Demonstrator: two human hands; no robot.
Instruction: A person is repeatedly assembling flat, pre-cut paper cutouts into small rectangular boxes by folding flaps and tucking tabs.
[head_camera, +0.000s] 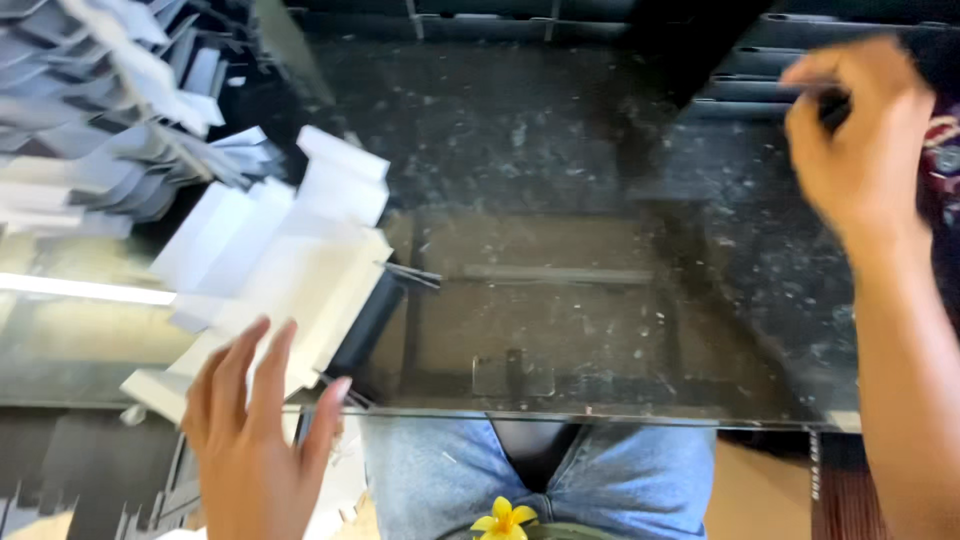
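Observation:
My left hand (258, 440) rests with fingers spread on the near edge of a flat white cardboard box blank (290, 260), which lies on the left side of a dark glass table (560, 300). My right hand (858, 135) is raised at the far right, over a stack of dark flat pieces (750, 85). Its fingers are curled around the edge of a dark piece, though motion blur hides the grip. A black tube-like object (368, 322) lies beside the white blank.
A heap of grey and white folded cardboard blanks (110, 110) fills the far left. More dark flat pieces (90, 470) lie below the table at left. My jeans-clad lap (450, 480) and a yellow flower (505, 520) show under the glass edge.

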